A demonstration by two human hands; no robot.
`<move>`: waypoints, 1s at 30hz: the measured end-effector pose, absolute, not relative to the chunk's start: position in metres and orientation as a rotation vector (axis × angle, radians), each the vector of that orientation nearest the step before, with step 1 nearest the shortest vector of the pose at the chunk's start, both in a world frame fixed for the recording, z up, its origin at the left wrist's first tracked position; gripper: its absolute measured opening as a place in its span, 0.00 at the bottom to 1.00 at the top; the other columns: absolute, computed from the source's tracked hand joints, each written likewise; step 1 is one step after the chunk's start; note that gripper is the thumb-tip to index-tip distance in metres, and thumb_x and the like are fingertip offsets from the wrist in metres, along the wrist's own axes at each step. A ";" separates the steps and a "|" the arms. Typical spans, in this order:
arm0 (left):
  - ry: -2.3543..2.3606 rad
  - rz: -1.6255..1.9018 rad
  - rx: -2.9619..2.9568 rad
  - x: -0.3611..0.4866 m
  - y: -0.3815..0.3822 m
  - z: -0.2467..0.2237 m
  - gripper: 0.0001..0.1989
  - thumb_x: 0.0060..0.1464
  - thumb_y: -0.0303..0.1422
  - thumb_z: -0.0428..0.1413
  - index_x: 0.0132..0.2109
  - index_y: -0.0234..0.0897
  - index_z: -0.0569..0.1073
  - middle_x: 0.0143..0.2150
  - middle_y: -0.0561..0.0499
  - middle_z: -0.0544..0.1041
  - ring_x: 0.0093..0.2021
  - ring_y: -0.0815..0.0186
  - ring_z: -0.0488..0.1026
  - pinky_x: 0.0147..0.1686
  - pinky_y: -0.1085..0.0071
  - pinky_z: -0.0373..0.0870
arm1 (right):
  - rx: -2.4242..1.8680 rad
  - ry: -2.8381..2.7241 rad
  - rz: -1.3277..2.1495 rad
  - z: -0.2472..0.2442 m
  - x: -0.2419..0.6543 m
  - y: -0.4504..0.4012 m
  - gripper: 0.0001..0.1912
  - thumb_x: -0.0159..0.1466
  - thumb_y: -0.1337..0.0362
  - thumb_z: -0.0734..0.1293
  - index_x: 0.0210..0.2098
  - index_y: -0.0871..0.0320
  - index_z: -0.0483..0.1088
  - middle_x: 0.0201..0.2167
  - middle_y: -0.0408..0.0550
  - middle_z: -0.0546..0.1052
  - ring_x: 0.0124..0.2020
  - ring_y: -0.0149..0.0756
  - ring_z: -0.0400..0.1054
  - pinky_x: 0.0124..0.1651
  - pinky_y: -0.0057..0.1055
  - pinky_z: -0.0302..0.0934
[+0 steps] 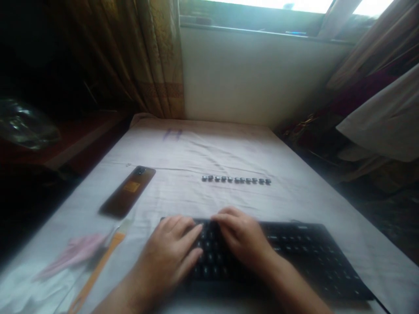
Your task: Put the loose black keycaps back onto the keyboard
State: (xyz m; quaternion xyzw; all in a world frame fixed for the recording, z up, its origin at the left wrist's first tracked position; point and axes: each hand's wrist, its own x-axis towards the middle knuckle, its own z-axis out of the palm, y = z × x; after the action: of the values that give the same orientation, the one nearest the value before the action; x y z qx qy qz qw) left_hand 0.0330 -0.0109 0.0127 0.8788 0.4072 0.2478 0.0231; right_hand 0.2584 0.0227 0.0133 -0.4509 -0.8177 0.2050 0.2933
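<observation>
A black keyboard (307, 250) lies across the near part of the cloth-covered surface, its keys blurred. Over its left end rests my left hand (173, 246), fingers curled at the top left edge and thumb over the keys. My right hand (244, 235) is at the keyboard's upper row, left of its middle. Its fingers are bent and close together, pointing left; whether something small is between them is hidden. Beyond the hands, several small dark keycaps (236, 179) stand in a straight row on the cloth.
Left of the keyboard lie a dark phone (129, 192), a brush with an orange handle (98, 272) and a crumpled pink cloth (75, 253). A pale sheet (183, 152) covers the surface. Behind are a wall, a window and a curtain (160, 56); a white cloth (389, 117) hangs at right.
</observation>
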 end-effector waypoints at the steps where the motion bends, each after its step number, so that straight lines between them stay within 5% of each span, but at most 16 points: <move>1: 1.262 0.767 2.716 0.033 -0.011 0.012 0.16 0.61 0.32 0.52 0.55 0.36 0.72 0.48 0.44 0.75 0.48 0.54 0.70 0.47 0.56 0.70 | -1.210 -2.172 0.526 0.013 0.260 0.024 0.15 0.64 0.74 0.61 0.41 0.56 0.78 0.37 0.49 0.79 0.37 0.36 0.75 0.41 0.30 0.69; 14: 1.280 0.745 2.662 0.029 -0.004 0.015 0.14 0.63 0.34 0.52 0.53 0.41 0.75 0.45 0.46 0.77 0.44 0.57 0.73 0.45 0.60 0.71 | -1.519 -2.216 0.563 0.011 0.278 0.037 0.15 0.63 0.72 0.62 0.42 0.55 0.79 0.40 0.49 0.80 0.41 0.40 0.75 0.46 0.33 0.68; 22: 1.340 0.476 2.440 0.032 0.052 0.032 0.11 0.63 0.35 0.53 0.36 0.43 0.79 0.36 0.52 0.79 0.38 0.63 0.75 0.41 0.66 0.70 | -1.636 -2.243 0.659 0.019 0.271 0.038 0.16 0.65 0.73 0.62 0.45 0.55 0.79 0.40 0.50 0.81 0.42 0.41 0.75 0.46 0.33 0.66; 27: 1.527 0.437 2.367 0.045 0.105 0.027 0.06 0.62 0.33 0.57 0.43 0.38 0.77 0.43 0.50 0.78 0.42 0.63 0.76 0.45 0.62 0.72 | -1.634 -2.230 0.666 0.020 0.270 0.037 0.16 0.65 0.73 0.62 0.45 0.57 0.79 0.41 0.51 0.81 0.44 0.42 0.74 0.48 0.34 0.65; 30: 1.669 0.430 2.312 0.054 0.126 0.018 0.15 0.63 0.38 0.57 0.53 0.36 0.72 0.52 0.45 0.74 0.47 0.59 0.75 0.46 0.56 0.74 | -1.634 -2.224 0.674 0.018 0.271 0.038 0.17 0.64 0.73 0.62 0.46 0.56 0.79 0.41 0.50 0.81 0.44 0.42 0.74 0.48 0.34 0.65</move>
State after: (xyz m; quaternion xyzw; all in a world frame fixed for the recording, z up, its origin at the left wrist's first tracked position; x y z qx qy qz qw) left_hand 0.0544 0.1257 0.0184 0.7950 0.5741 0.1480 0.1287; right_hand 0.2708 0.0375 0.0182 -0.5688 -0.7740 0.2347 0.1496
